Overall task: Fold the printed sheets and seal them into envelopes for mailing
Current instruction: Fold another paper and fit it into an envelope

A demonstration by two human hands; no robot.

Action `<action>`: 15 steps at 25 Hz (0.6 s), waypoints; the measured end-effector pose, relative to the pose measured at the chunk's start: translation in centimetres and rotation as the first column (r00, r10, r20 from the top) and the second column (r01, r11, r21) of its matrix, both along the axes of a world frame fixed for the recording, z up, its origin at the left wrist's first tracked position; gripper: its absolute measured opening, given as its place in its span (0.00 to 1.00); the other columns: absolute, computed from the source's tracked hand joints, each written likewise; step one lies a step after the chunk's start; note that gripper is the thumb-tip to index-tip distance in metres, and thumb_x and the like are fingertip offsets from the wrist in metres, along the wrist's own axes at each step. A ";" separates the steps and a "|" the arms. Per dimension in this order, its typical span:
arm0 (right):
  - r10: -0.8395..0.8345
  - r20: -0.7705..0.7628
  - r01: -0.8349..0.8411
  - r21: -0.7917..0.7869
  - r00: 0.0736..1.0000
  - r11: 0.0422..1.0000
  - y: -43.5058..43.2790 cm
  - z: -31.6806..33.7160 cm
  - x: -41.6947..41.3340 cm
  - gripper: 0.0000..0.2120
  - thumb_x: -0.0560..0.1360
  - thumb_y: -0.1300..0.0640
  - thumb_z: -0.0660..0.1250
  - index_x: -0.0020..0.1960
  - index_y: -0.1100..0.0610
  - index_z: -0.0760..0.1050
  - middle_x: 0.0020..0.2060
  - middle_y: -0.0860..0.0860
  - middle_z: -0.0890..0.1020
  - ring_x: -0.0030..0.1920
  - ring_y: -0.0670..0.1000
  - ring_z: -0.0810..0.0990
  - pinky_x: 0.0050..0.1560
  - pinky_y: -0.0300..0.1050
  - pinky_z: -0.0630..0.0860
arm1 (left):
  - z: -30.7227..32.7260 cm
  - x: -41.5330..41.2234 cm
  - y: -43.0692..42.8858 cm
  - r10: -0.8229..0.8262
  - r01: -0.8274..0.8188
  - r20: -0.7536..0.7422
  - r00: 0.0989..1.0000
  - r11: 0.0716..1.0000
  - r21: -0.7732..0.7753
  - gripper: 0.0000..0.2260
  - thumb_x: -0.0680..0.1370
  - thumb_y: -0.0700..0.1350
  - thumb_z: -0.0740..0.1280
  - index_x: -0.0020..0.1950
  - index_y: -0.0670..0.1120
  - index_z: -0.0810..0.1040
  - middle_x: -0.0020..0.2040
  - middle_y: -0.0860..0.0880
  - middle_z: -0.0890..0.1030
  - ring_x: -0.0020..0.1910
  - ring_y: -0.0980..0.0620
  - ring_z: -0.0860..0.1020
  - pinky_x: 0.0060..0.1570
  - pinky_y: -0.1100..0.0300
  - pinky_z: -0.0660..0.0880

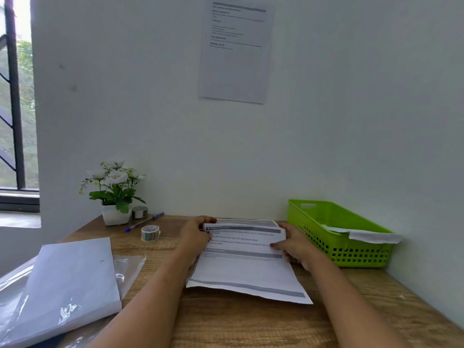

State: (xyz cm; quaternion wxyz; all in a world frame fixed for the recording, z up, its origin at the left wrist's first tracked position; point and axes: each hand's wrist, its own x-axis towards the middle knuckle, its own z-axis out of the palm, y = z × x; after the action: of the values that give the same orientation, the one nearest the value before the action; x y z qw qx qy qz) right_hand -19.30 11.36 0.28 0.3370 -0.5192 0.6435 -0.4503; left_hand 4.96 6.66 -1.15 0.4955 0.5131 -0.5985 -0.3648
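Two hands pinch our white printed paper sheet (247,271) by its edges, left hand (197,237) at nine o'clock, right hand (298,247) at three; light and floppy, we judge.

Potted flowers (114,192), blue pen (144,222), wall notice (236,51).

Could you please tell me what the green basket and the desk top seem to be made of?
The green basket looks like moulded plastic: even glossy colour, gridded wall. The desk top shows matt brown wood grain; solid wood or laminate, I cannot tell.
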 end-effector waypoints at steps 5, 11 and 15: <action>-0.113 -0.096 0.092 -0.194 0.989 0.977 -0.6 0.0 0.4 0.12 0.71 0.68 0.70 0.53 0.60 0.78 0.42 0.53 0.79 0.39 0.51 0.77 0.35 0.40 0.73 | 0.5 -0.8 1.4 0.054 -0.050 0.029 0.998 0.991 -0.124 0.12 0.75 0.34 0.66 0.49 0.49 0.82 0.48 0.45 0.81 0.47 0.45 0.79 0.45 0.54 0.78; -0.265 -0.669 0.123 -0.253 0.694 0.960 -0.2 0.2 0.3 0.09 0.72 0.50 0.71 0.51 0.48 0.81 0.63 0.51 0.72 0.64 0.56 0.69 0.60 0.46 0.68 | 0.5 -0.3 1.2 0.280 -0.044 0.531 0.799 0.909 -0.414 0.09 0.74 0.52 0.69 0.52 0.52 0.83 0.63 0.50 0.69 0.63 0.50 0.66 0.57 0.58 0.67; -0.272 -0.812 -0.073 -0.358 0.517 0.931 0.8 1.2 3.6 0.12 0.75 0.44 0.65 0.57 0.42 0.79 0.65 0.40 0.70 0.67 0.50 0.65 0.61 0.50 0.59 | 0.7 -1.3 1.8 0.357 0.070 0.643 0.677 0.839 -0.539 0.11 0.77 0.56 0.64 0.54 0.55 0.83 0.67 0.52 0.68 0.66 0.50 0.64 0.60 0.54 0.65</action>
State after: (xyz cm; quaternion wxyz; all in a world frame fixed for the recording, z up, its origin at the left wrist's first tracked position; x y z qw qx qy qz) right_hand -15.66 12.12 1.49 -0.1446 -0.6845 0.6641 -0.2636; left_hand 3.66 8.47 -0.46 0.3672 0.5068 -0.7752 0.0857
